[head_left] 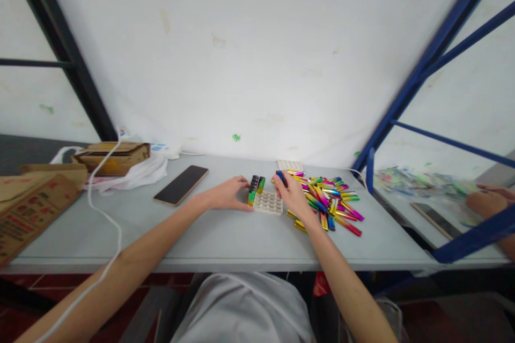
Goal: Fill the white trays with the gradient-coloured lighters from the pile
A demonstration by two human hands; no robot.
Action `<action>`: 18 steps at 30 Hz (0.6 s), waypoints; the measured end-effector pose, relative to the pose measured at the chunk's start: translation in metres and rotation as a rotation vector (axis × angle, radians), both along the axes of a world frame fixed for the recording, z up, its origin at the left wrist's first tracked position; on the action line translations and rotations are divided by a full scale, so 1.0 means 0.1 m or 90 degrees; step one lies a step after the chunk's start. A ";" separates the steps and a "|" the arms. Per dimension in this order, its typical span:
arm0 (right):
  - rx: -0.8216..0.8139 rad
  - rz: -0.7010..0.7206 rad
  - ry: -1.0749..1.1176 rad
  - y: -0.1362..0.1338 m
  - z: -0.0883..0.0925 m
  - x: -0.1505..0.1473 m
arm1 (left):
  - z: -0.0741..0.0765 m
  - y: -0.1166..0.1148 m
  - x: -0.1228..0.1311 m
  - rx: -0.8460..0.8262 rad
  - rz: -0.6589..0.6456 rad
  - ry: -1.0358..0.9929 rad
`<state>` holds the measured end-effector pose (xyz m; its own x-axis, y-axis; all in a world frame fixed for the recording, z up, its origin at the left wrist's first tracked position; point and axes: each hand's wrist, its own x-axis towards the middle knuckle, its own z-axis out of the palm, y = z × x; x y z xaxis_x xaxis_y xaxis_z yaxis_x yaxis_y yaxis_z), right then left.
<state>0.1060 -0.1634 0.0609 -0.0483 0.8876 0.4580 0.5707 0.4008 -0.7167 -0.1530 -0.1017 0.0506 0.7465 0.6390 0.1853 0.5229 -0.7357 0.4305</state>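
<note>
A small cream tray [269, 203] with rows of holes lies on the table in front of me. Along its left side several green-and-yellow lighters [252, 191] with black tops stand upright. My left hand [230, 193] grips the left end of the tray, thumb at the front corner and fingertips near the back. Just off the tray's right side, my right hand [290, 191] pinches a dark blue lighter [280, 176], its lower part hidden by the fingers. Beside that hand spreads a loose pile of shiny multicoloured lighters [328, 201].
A phone [182, 185] lies to the left, with cardboard boxes [40, 201] and a plastic bag [139, 172] beyond. Another cream tray [290, 165] lies by the wall. A white cable [108, 217] crosses my left arm. Past the blue frame [402, 102], another person's hand [488, 201] shows.
</note>
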 end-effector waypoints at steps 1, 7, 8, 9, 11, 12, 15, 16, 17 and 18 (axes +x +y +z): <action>0.000 0.009 -0.005 0.00 0.00 0.00 | 0.00 0.00 0.00 0.000 0.003 0.000; 0.032 -0.016 -0.040 -0.04 0.02 -0.08 | -0.02 0.01 -0.01 0.003 0.000 -0.004; 0.031 -0.029 -0.036 -0.04 0.02 -0.10 | -0.02 0.01 -0.01 0.003 0.001 -0.004; 0.031 -0.044 -0.031 -0.04 0.02 -0.11 | -0.02 0.01 -0.01 0.002 0.004 -0.004; 0.029 -0.072 -0.024 -0.05 0.01 -0.12 | -0.02 0.00 -0.01 0.001 0.005 -0.004; 0.026 -0.080 -0.022 -0.05 0.01 -0.11 | -0.02 0.00 -0.01 0.002 0.004 -0.004; 0.019 -0.082 -0.019 -0.04 0.01 -0.09 | -0.01 0.00 -0.01 0.005 0.003 -0.005; 0.021 -0.085 -0.019 -0.04 0.00 -0.09 | -0.01 0.00 -0.01 0.005 0.003 -0.006; 0.027 -0.092 -0.021 -0.04 0.00 -0.08 | -0.01 0.00 -0.01 0.005 0.005 -0.006; 0.033 -0.099 -0.026 -0.03 0.00 -0.07 | -0.01 0.00 -0.01 0.004 0.006 -0.006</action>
